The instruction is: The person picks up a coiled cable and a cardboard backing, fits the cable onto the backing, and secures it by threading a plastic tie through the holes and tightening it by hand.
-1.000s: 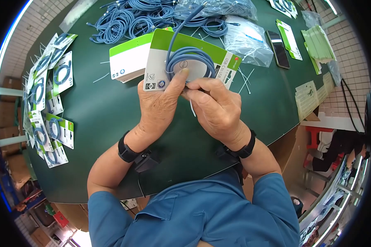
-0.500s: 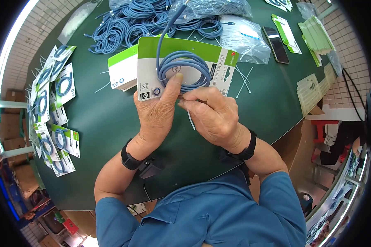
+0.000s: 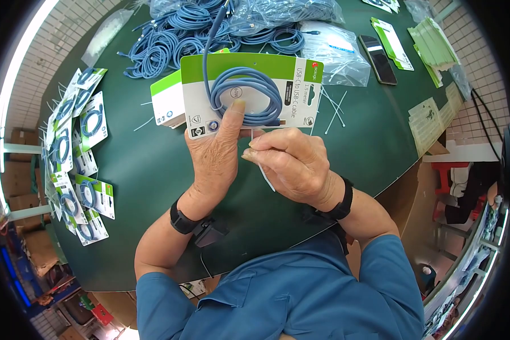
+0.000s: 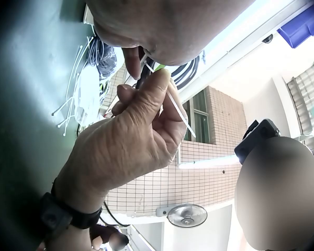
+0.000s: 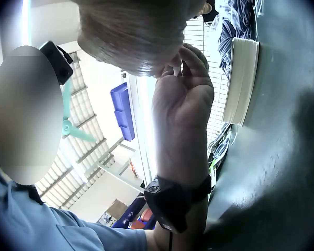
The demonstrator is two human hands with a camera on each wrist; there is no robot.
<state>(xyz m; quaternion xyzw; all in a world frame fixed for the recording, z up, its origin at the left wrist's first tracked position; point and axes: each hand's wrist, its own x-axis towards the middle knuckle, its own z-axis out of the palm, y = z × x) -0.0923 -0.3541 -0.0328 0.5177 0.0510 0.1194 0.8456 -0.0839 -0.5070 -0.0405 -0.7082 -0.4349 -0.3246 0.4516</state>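
Note:
In the head view my left hand [image 3: 212, 158] grips a white-and-green packaging card [image 3: 286, 65], its thumb pressed over the front and its fingers behind. A coiled blue USB-C cable [image 3: 241, 73] lies against the card's face, with one end rising past the top edge. Just below the card's lower edge, my right hand [image 3: 297, 164] pinches a white cable tie [image 3: 268, 178] between thumb and forefinger. The tie's tail sticks out below those fingers, and in the left wrist view the cable tie [image 4: 183, 119] shows again. The left fingertips are hidden behind the card.
A stack of cards [image 3: 167, 102] sits behind the left hand. Loose cable ties [image 3: 335, 110] lie to the right, near a bag of ties [image 3: 337, 59] and a phone [image 3: 378, 59]. Blue cables [image 3: 153, 51] are heaped at the back; finished cable cards [image 3: 92, 122] line the left edge.
The card has shifted left and a little down in view. My right hand has drawn down from the card's lower edge with the tie, opening a small gap beneath the card.

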